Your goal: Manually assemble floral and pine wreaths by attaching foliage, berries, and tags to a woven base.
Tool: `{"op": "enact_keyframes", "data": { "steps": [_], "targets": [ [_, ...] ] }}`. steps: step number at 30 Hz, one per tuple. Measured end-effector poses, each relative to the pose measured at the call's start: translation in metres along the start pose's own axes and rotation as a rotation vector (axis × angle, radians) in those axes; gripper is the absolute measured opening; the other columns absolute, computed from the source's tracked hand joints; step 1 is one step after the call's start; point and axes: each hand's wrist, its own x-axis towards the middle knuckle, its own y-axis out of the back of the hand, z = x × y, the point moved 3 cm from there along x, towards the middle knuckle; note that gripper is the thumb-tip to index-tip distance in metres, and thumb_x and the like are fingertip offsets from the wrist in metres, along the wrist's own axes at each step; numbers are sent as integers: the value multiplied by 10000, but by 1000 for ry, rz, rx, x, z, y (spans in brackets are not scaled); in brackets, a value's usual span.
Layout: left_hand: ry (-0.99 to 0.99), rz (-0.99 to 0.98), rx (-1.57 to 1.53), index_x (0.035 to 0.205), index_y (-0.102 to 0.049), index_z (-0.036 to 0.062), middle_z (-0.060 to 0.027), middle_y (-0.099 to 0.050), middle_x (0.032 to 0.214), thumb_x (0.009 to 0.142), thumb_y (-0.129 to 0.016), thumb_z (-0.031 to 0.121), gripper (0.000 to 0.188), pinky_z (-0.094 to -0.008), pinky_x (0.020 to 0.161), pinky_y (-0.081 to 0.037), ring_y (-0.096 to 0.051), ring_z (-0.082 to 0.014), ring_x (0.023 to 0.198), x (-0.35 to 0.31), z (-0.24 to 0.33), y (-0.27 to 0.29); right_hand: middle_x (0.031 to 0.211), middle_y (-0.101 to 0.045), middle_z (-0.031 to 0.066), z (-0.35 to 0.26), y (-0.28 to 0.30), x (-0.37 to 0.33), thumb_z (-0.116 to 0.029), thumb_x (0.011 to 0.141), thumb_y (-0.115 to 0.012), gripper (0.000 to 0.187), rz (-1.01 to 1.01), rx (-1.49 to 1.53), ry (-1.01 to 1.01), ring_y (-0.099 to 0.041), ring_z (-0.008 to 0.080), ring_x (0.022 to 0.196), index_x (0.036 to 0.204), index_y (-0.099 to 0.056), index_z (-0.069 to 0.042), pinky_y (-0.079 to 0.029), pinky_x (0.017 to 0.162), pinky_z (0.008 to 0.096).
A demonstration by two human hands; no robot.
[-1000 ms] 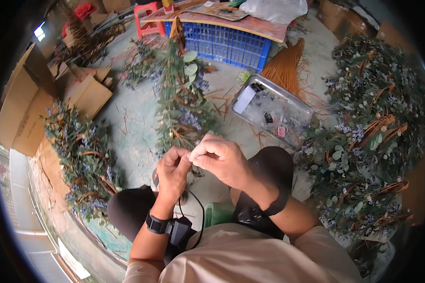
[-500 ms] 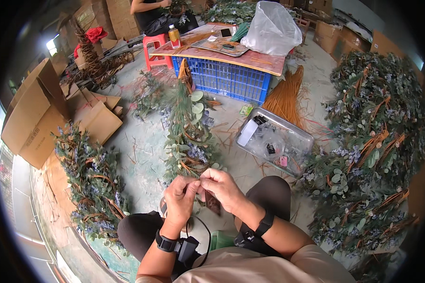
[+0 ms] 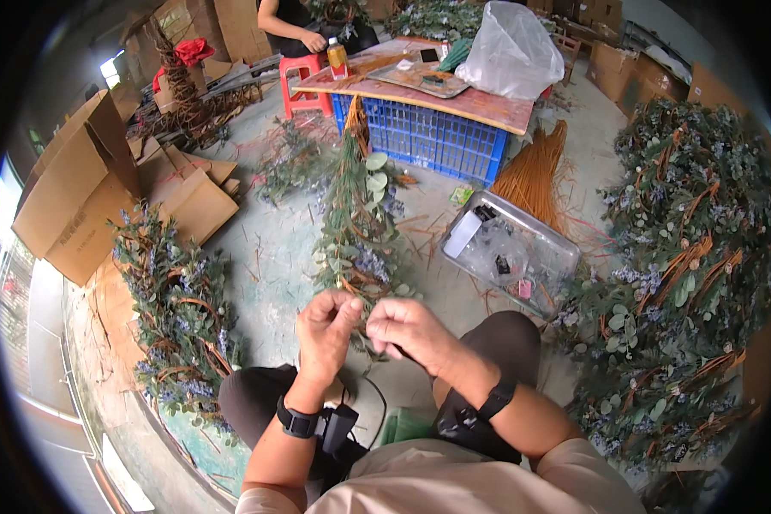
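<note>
My left hand (image 3: 325, 338) is raised over my lap, its thumb and forefinger pinched together. Whatever lies in that pinch is too small to make out. My right hand (image 3: 413, 336) is close beside it with curled fingers, a narrow gap between the two. A thin dark edge shows under the right fingers, but I cannot tell what it is. Just beyond both hands lies a long swag of artificial greenery (image 3: 351, 230) with round pale leaves, lavender flowers and a brown twig tip. Its near end is partly hidden behind my hands.
Finished-looking greenery stands piled at right (image 3: 672, 283), with another bunch (image 3: 184, 330) at left. A metal tray (image 3: 565, 265) holds plastic bags. Brown twigs (image 3: 535, 176) lie by a blue crate (image 3: 428, 137) under a board. Cardboard (image 3: 86, 197) stands left; another person's hand (image 3: 314, 41) is far back.
My hands, fingertips together before, have drawn slightly apart. The brown piece that hung below them is no longer plainly visible. The whole view has shifted a little, and the other person's arm has lowered.
</note>
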Motion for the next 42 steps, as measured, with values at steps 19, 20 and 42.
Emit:
{"op": "enact_keyframes", "data": {
  "steps": [19,20,42],
  "targets": [
    [158,-160,523,1011,-563,18,-31,-611,848,797,-506,100,236,-201,580,-434,-551,-78,633,106,-74,-30,636,-528,198,64,168,98,-88,728,-450,108,398,-739,151,-534,357,621,686,-505,-5,-411,561,393],
    [137,-186,636,1022,-555,6,-52,-610,871,773,-509,76,263,-210,605,-443,-563,-100,659,109,-75,-32,636,-528,198,72,169,103,-88,728,-450,108,395,-711,133,-534,357,621,686,-505,-5,-411,561,393],
    [-120,-212,1143,1110,-333,-62,-281,-522,982,698,-413,36,431,-421,754,-432,-518,-420,862,165,-91,-50,669,-548,209,54,135,150,-71,706,-469,108,355,-812,112,-546,369,660,672,-531,11,-420,595,425]
  ]
}}
